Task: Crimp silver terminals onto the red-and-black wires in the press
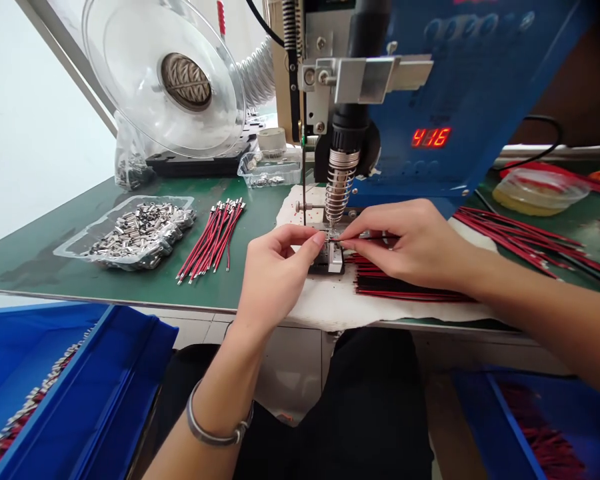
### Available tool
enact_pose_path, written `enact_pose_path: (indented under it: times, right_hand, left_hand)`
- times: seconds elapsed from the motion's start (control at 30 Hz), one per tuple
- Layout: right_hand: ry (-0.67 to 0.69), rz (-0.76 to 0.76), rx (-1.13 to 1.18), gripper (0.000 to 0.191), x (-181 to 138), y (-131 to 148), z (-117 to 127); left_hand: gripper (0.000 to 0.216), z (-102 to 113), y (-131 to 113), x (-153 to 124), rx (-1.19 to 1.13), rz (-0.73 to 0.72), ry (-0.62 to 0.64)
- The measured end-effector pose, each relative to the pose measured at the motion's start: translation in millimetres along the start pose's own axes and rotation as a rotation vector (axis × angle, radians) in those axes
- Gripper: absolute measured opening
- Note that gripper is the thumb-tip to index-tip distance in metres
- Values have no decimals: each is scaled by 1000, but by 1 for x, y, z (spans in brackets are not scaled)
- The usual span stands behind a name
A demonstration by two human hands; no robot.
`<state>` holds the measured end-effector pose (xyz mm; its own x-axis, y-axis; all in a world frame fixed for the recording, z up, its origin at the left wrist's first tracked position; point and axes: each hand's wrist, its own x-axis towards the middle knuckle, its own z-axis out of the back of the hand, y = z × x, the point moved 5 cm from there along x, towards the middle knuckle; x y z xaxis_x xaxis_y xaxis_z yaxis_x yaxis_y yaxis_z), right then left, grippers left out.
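Note:
My left hand [275,270] is pinched, thumb and fingers closed at the small metal fixture [330,257] under the soldering tip [337,193]; what it holds is too small to make out. My right hand [410,243] pinches a thin red-and-black wire [375,238] and holds its end at the same fixture. A bundle of red and black wires [405,287] lies under my right hand on a white cloth [330,303].
A clear tray of small metal parts [140,230] and a bunch of finished red wires [213,240] lie on the green table at left. The blue machine [460,80] shows 416. A clear solder spool [170,73] stands behind. Blue bins [80,387] sit below the table edge.

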<state>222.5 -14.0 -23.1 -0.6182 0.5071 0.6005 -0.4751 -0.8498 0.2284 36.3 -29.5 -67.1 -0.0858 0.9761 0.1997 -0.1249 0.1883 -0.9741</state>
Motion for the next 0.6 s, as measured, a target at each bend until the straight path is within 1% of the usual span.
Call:
enact_pose_path:
  times: [0.13, 0.37, 0.6]
  right_hand:
    - [26, -25, 51, 13, 1, 0, 0]
    - [56, -11, 115, 11, 6, -3, 0]
    - [63, 18, 73, 14, 5, 0, 1]
  left_hand:
    - [23, 1, -2, -1, 7, -35, -29]
    - [20, 3, -1, -3, 16, 68, -6]
    - [16, 4, -1, -3, 3, 81, -19]
